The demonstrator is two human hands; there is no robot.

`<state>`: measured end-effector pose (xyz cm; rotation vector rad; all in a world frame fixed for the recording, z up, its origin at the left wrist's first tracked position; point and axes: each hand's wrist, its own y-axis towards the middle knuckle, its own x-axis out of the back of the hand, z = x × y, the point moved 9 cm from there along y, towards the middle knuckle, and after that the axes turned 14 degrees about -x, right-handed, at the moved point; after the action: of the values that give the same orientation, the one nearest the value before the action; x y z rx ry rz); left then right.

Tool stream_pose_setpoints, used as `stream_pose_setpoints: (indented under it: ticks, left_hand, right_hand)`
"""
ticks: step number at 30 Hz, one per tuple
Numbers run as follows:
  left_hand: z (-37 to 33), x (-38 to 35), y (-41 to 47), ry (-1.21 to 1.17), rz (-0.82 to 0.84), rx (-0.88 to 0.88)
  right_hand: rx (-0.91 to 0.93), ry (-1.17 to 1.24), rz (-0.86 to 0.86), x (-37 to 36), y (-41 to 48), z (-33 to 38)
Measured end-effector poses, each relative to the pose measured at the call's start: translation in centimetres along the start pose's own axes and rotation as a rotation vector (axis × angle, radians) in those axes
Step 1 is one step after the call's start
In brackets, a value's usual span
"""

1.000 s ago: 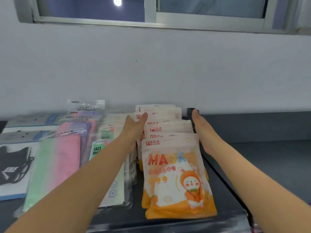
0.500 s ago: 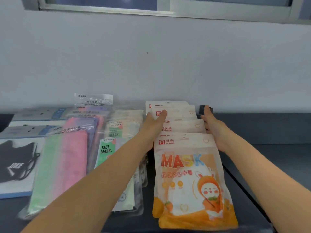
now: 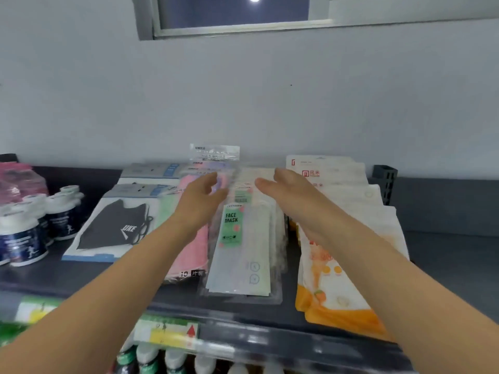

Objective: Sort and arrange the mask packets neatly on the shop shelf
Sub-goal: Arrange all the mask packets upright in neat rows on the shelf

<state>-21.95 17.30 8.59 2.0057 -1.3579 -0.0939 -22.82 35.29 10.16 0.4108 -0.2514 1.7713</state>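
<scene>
Closest in is the front lip of the shelf (image 3: 81, 276), with a yellow-green price label (image 3: 167, 333) clipped on and some bottles (image 3: 172, 357) poking up from the level below. Behind the lip there's a thin strip of bare dark shelf before most of the packets start.

Rows left to right:
- a black mask packet (image 3: 113, 230)
- pink and green packets (image 3: 189, 255)
- the clear FACE MASK packets (image 3: 243, 252)
- the orange packets (image 3: 345, 292), fanned back in an overlapping stack with the front one reaching right to the lip

There's only a narrow dark gap between the FACE MASK row and the orange row. The real free room is right of the orange ones, where it's bare shelf out to the edge of view. The left end is taken up by white-capped tubs (image 3: 24, 238).

Both arms reach in from below. The left hand (image 3: 199, 201) is over the far part of the pink row and the right hand (image 3: 291, 195) is over the inner edge of the orange stack. They're apart, palms roughly facing, with the FACE MASK row between them. Fingers are loose and slightly curved, gripping nothing. Can't tell if they actually touch the packets.

Further back there's a dark slotted divider (image 3: 384, 184) at the orange stack's far right corner, then a plain wall (image 3: 243, 103) and a window (image 3: 243, 17).
</scene>
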Motion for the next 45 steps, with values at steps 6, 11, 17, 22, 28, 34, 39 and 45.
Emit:
stream_pose_setpoints:
  ticks: [6, 11, 17, 22, 28, 34, 39, 45]
  left_hand:
    - [3.4, 3.6, -5.1, 0.407, 0.292, 0.047]
    - [7.6, 4.8, -7.4, 0.709, 0.510, 0.136]
    - [9.7, 4.7, -6.5, 0.572, 0.526, 0.044]
    - [9.9, 5.0, -5.4, 0.480, 0.618, -0.115]
    - [10.2, 5.9, -5.4, 0.318, 0.631, -0.200]
    - [10.9, 6.6, -5.8, 0.292, 0.663, -0.213]
    - [11.0, 7.1, -6.7, 0.280, 0.710, -0.258]
    - [10.9, 8.3, -7.0, 0.336, 0.711, -0.344]
  right_hand:
    - [0.138, -0.302, 0.018, -6.9, -2.4, -1.2]
    - [0.146, -0.792, -0.009, -11.1, -0.9, -4.2]
    - [0.047, -0.990, -0.029, -13.7, 0.8, -7.4]
    - [-0.065, -0.994, -0.198, -12.4, 0.3, -8.4]
    - [-0.070, -0.904, -0.322, -12.7, -0.8, -6.5]
    - [-0.006, -0.789, -0.390, -15.5, -1.2, -4.1]
    - [-0.123, -0.830, -0.501, -14.8, -1.3, -4.5]
    - [-0.067, -0.809, -0.507, -16.4, -1.6, -3.1]
